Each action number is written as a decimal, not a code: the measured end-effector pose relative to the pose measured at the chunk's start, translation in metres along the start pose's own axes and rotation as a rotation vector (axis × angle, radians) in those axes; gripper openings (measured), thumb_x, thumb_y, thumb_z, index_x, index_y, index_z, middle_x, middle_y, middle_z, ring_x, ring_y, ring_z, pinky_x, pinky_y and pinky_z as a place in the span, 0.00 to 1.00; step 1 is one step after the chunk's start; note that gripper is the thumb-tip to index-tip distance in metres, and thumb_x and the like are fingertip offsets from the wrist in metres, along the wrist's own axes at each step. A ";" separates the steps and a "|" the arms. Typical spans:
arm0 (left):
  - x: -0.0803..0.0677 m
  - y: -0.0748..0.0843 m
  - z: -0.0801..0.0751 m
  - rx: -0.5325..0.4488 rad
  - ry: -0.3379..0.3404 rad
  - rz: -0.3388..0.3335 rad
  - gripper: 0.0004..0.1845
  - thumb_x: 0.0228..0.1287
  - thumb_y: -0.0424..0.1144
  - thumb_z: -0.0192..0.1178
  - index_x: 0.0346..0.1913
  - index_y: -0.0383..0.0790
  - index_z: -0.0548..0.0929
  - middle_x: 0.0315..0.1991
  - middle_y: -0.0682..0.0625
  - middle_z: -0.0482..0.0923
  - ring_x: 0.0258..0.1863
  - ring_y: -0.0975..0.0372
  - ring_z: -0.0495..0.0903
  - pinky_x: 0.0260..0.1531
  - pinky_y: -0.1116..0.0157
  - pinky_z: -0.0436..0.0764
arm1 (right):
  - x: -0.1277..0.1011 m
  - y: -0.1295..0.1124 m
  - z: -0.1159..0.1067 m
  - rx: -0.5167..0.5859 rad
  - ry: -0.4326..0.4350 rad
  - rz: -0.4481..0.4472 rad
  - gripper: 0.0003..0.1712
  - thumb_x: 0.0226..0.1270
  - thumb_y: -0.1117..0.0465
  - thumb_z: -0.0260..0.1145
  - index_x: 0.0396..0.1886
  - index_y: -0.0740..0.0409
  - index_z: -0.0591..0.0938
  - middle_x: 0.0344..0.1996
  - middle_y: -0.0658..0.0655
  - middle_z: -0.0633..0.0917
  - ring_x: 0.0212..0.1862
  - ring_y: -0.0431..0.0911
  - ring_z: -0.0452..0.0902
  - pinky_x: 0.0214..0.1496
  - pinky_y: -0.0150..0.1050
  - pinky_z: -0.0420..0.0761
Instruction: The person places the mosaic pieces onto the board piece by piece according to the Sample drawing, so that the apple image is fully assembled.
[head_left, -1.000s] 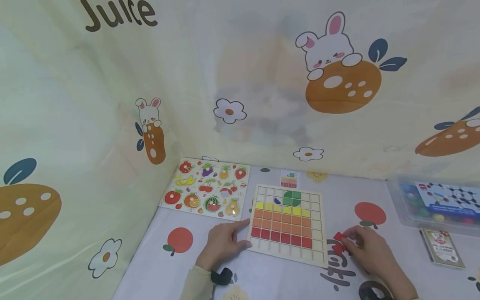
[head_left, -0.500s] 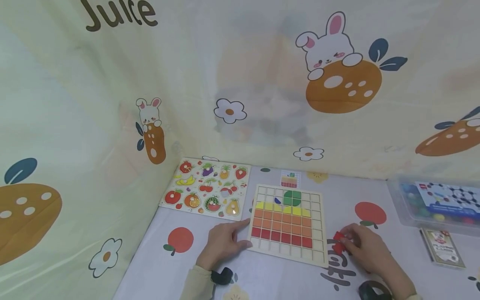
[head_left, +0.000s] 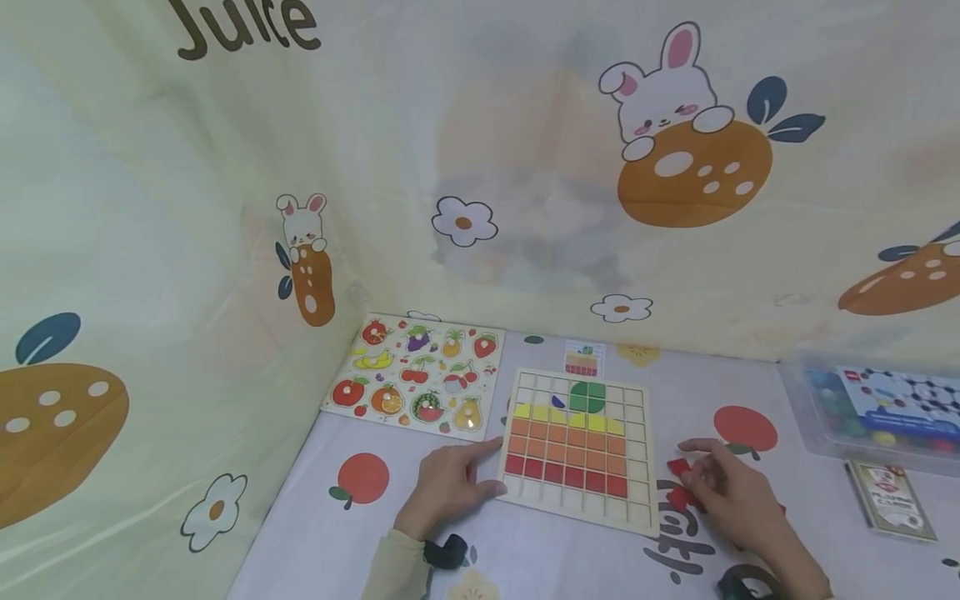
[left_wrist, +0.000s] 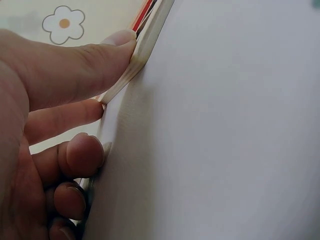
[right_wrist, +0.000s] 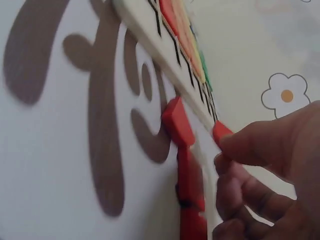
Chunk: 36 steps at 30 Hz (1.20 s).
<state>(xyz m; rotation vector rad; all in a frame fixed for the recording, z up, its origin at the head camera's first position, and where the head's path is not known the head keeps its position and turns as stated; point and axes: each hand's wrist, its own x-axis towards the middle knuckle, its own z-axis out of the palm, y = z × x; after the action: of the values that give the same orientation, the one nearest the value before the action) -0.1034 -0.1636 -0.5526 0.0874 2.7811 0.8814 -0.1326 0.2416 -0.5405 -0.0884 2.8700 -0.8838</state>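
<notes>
A pale wooden grid board (head_left: 642, 467) carries rows of red, orange and yellow tiles, with a green piece and a small blue piece above them. My left hand (head_left: 448, 485) touches the board's left edge with its extended index finger and thumb, the other fingers bent loosely. In the left wrist view the thumb (left_wrist: 85, 70) lies against the rim. To the board's right, my right hand (head_left: 731, 492) is over loose red pieces (head_left: 681, 498). Its thumb touches one red tile (right_wrist: 221, 131), while the index finger reaches out above the tile, apart from the thumb.
A fruit puzzle board (head_left: 412, 375) lies left behind the grid board. A small pattern card (head_left: 583, 358) is beyond it. On the right sit a clear plastic box (head_left: 821, 417) of coloured pieces and a card pack (head_left: 891, 500). A printed curtain (head_left: 525, 167) hangs behind.
My right index finger has lifted and straightened away from the thumb; before, both pinched at a red piece. The left hand stays at the board's edge. The head view has shifted slightly.
</notes>
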 end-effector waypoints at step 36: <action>0.000 -0.003 -0.003 0.011 -0.003 0.028 0.34 0.63 0.54 0.75 0.73 0.65 0.79 0.19 0.59 0.69 0.21 0.66 0.66 0.31 0.66 0.64 | -0.010 -0.150 0.108 -0.023 0.030 -0.416 0.18 0.54 0.50 0.86 0.45 0.39 0.93 0.33 0.36 0.81 0.36 0.32 0.69 0.41 0.32 0.76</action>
<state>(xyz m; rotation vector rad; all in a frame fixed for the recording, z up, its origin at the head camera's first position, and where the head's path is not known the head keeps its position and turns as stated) -0.1042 -0.1675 -0.5515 0.1301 2.7891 0.8723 -0.1045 0.0588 -0.5431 -0.7004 2.9385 -0.9190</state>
